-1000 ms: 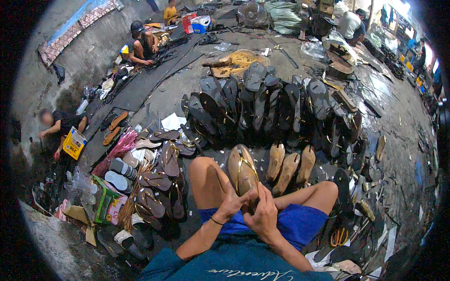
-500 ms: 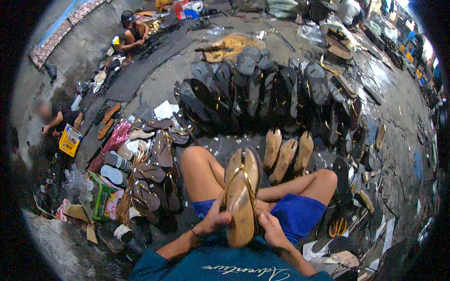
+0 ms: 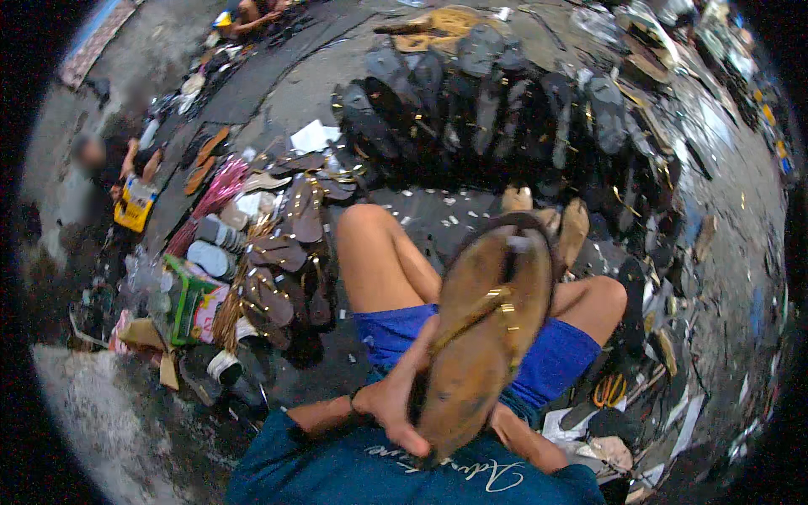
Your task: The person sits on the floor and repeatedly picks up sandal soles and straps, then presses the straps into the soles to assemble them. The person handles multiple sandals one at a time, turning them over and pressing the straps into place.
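While inspection seems the step in hand, gold-strapped sandal [image 3: 484, 358], tilted, twelve o'clock; left hand [image 3: 396, 391] clasping its heel end; right hand [image 3: 503, 422] mostly hidden, grip unclear; next move likely calls for two-handed steadiness; floor [image 3: 425, 240], dark, scrap-strewn; black sandals [image 3: 486, 118], row, twelve o'clock beyond; concrete wall [image 3: 139, 63], eleven o'clock

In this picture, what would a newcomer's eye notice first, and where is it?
Probably the gold-strapped thong sandal, large in the middle, gripped by the person's left hand in front of the blue shorts. Next might come the dark sandals packed in a curved row beyond the knees, then the bright pink bundle on the left.
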Available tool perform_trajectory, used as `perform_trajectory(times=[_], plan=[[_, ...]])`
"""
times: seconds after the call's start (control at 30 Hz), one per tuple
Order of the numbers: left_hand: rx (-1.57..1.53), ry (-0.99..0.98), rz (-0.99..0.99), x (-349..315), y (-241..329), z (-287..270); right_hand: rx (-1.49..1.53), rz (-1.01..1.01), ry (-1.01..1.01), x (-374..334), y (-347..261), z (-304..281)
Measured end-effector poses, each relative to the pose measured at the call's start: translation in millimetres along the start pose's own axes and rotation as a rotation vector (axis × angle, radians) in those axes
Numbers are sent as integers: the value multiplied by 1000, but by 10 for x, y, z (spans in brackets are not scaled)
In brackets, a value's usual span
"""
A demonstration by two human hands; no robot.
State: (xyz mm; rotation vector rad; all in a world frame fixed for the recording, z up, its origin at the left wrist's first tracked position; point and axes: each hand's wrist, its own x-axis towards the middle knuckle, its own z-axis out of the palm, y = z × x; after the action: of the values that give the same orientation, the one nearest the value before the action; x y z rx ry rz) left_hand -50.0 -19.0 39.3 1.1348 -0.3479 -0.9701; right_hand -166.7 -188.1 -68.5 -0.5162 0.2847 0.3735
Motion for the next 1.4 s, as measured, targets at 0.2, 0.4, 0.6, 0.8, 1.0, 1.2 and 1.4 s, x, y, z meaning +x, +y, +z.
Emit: perform_trajectory(times=[0.2,0.4,0.6,0.8,1.0,1.2,1.4], plan=[[753,56,336,318,283,34,-105,-224,80,227,-318,31],[1122,252,297,294,10,-201,-4,-279,119,151,-332,141],[453,-4,-177,79,-446,-22,199,-318,247,-340,-208,240],[302,-117,-306,-131,-709,-84,212,-331,372,-466,-164,285],[244,-117,-588,-276,-550,-184,262,-361,359,-452,-162,308],[-14,-124,-420,100,-851,-98,130,-429,346,-391,-245,147],[-347,11,-345,368,-674,-215,-343,-437,327,26,-513,-215]])
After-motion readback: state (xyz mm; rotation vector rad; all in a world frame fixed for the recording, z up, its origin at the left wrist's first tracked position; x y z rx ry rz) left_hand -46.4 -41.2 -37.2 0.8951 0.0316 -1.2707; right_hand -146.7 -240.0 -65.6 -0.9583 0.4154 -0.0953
